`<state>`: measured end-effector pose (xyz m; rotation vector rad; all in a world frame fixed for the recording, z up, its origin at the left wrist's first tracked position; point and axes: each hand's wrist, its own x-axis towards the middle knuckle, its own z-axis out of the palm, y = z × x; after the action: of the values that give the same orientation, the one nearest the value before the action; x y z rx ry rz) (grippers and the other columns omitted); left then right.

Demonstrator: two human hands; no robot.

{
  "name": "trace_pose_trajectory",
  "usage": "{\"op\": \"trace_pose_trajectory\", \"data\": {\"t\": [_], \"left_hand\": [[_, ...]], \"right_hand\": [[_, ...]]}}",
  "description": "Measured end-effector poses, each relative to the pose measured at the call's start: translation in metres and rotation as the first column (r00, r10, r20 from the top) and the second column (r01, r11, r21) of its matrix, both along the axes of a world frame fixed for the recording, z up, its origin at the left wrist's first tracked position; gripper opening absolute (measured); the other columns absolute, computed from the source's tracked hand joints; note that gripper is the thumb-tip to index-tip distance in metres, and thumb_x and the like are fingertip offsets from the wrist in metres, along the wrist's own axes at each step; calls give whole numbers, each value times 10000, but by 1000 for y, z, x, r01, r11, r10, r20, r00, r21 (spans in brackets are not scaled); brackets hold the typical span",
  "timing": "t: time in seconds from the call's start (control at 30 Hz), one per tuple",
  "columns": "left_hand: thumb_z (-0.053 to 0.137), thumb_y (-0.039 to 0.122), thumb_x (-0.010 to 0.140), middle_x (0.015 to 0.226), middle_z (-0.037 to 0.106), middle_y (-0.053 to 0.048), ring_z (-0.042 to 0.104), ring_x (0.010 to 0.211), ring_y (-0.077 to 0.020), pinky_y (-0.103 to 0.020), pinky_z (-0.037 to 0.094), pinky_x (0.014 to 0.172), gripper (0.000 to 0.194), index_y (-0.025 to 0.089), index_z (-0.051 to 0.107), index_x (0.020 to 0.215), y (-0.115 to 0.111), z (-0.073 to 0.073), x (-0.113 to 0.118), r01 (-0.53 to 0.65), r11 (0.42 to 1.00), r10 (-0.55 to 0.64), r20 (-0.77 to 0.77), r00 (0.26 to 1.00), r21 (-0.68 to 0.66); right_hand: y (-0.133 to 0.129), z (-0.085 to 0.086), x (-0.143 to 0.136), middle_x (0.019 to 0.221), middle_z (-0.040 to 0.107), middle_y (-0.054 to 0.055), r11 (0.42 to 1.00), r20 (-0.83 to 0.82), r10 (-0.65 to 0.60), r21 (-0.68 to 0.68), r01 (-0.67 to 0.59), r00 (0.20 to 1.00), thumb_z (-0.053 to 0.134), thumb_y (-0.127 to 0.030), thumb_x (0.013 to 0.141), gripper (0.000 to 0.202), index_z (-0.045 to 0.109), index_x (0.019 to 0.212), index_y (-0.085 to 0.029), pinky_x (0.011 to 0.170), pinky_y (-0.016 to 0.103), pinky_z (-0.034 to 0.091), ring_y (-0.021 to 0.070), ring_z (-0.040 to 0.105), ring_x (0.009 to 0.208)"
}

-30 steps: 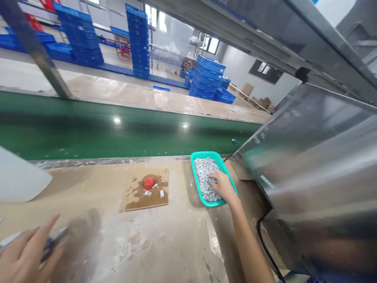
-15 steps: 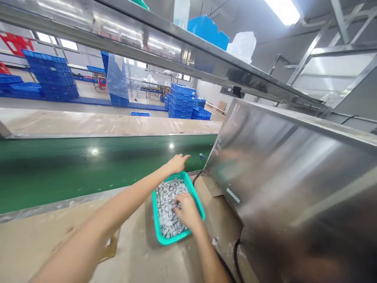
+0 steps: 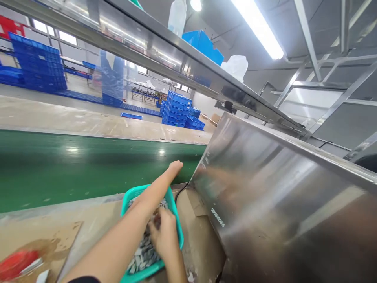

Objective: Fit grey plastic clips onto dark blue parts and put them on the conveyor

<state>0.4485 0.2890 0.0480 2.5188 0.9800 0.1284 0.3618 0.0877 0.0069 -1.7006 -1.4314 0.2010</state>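
Basket [image 3: 178, 234]: green, on the table beside the metal cabinet, its far end close to the belt; partly covered by both arms.
Pieces [image 3: 144, 251]: small, flat, grey and white, heaped loosely inside the basket; most visible toward its near end.
Right hand [image 3: 165, 232]: inside the basket, over the pieces, thumb and fingers bent; something dark and blurred shows by the fingertips, and whether it is pinched I cannot tell.
Left hand [image 3: 176, 166]: beyond the basket's far rim, over the belt, back of the hand upward; fingers hidden, so whether they are spread or pressed together, or hold anything, I cannot tell.
Left arm [image 3: 123, 236]: slants across the basket, hiding some of the pieces; a dark sleeve edge shows at the bottom.
Table [image 3: 103, 224]: tan, scuffed, running along the belt.
Board [image 3: 66, 241]: wet with brown liquid, left of the basket and apart from it.
Red thing [image 3: 19, 262]: on the board, blurred, with white bits [image 3: 43, 276] near it.
Belt [image 3: 44, 169]: green, shiny, between the table and a tan ledge [image 3: 103, 122].
Cabinet [image 3: 279, 212]: bare metal, right of the basket; a black cable [image 3: 178, 193] curves between them.
Shelf [image 3: 176, 59]: overhead, bearing a bottle [image 3: 177, 17], blue box [image 3: 203, 45] and white bag [image 3: 236, 67].
Crates [image 3: 176, 108]: blue, stacked beyond the ledge.
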Motion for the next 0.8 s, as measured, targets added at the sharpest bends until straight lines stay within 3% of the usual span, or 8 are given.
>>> {"op": "trace_pose_trajectory", "data": {"t": [0.07, 0.17, 0.3, 0.37, 0.47, 0.53, 0.67, 0.8], "left_hand": [[502, 293, 812, 1065, 536, -79, 531, 942, -182, -388, 451, 798, 280, 137, 520, 1044, 5, 9, -31, -43, 998, 46, 87, 995, -35], [558, 214, 757, 948, 576, -60, 555, 855, -168, -360, 449, 770, 310, 130, 487, 1047, -1, 30, -94, -77, 991, 103, 263, 959, -106], [504, 163, 716, 791, 591, -15, 563, 688, -112, -251, 447, 665, 182, 156, 486, 897, -41, 55, -202, -3, 969, 124, 476, 870, -247], [467, 213, 717, 722, 566, 3, 537, 620, -96, -232, 435, 598, 67, 169, 456, 767, -73, 55, -257, 39, 931, 184, 559, 809, -363], [525, 285, 674, 645, 520, 36, 494, 564, -85, -219, 399, 555, 143, 181, 430, 700, -122, 35, -322, 40, 793, 441, 619, 650, -608], [594, 325, 626, 630, 509, 46, 477, 549, -80, -213, 384, 551, 214, 176, 467, 711, -149, 18, -345, -4, 745, 547, 608, 575, -667], [620, 395, 616, 620, 531, 31, 455, 508, -77, -217, 361, 530, 331, 149, 542, 824, -176, -3, -365, 101, 670, 623, 631, 462, -736], [619, 374, 643, 683, 597, -5, 512, 599, -107, -229, 384, 599, 268, 153, 604, 793, -182, -1, -389, 92, 714, 642, 701, 311, -694]], "right_hand": [[-2, -7, 5, 649, 586, 39, 999, -37, -51, 16, 51, 998, 490, -81, 639, 224, 616, 813, -144, 552, 259, 452, 184, 555, 603], [-2, -15, 14, 711, 608, 71, 991, -137, -11, 134, 30, 991, 446, -137, 692, 227, 644, 802, -138, 543, 258, 477, 171, 568, 600], [-1, -14, 22, 719, 612, 76, 972, -248, 84, 235, -24, 965, 495, -204, 691, 182, 662, 731, -146, 542, 264, 505, 172, 588, 616], [-2, -7, 13, 738, 605, 75, 955, -280, 120, 295, -33, 952, 529, -229, 687, 148, 657, 687, -153, 580, 266, 514, 179, 596, 683], [-5, 8, -26, 734, 578, 60, 938, -336, 236, 324, -124, 912, 564, -244, 689, 114, 632, 658, -158, 578, 246, 507, 166, 583, 686], [-7, 18, -66, 683, 563, 36, 919, -403, 372, 287, -271, 836, 580, -251, 697, 96, 603, 677, -159, 518, 222, 488, 141, 561, 599], [-12, 36, -144, 588, 549, 7, 843, -490, 534, 252, -475, 689, 573, -281, 750, 128, 558, 689, -170, 508, 223, 483, 131, 543, 528], [-10, 48, -183, 603, 562, 23, 823, -427, 567, 290, -488, 704, 606, -303, 744, 153, 592, 658, -177, 532, 252, 515, 156, 571, 557]]}}
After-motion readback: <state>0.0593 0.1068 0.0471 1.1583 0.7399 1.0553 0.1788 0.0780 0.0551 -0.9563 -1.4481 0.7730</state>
